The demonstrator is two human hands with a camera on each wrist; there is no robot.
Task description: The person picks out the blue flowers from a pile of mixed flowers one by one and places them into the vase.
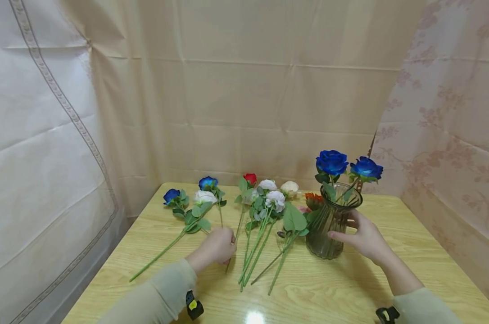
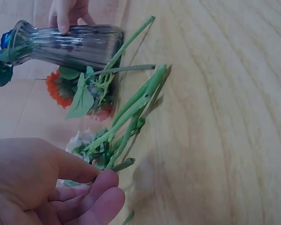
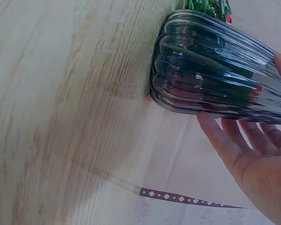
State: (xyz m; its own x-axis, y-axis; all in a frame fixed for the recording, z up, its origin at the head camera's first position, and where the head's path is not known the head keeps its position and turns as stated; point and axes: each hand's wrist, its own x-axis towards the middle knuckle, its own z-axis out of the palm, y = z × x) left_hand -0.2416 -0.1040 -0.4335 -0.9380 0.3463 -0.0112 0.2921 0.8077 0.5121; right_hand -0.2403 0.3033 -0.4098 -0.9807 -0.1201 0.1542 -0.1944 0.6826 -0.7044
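Observation:
My left hand (image 1: pixel 217 246) is low over the table, thumb and forefinger pinching a thin green stem (image 2: pixel 125 164) near its cut end. In the head view that stem runs up to a red rose (image 1: pixel 250 178). My right hand (image 1: pixel 364 236) holds a ribbed, tinted glass vase (image 1: pixel 323 240) from its right side, thumb in front and fingers round the side. Two blue roses (image 1: pixel 332 162) stand in the vase, leaning apart above its rim. Right of my left hand lies a bunch of white flowers (image 1: pixel 275 200), their stems pointing toward me.
At the left lie blue roses (image 1: pixel 172 196) and a white rose (image 1: pixel 205 197) with a long stem. An orange flower (image 1: pixel 314 198) and leafy stems (image 1: pixel 294 219) are left of the vase. A cream flower (image 1: pixel 290 187) lies near the table's back edge. Curtains (image 1: pixel 236 99) hang behind the wooden table (image 1: pixel 309 299).

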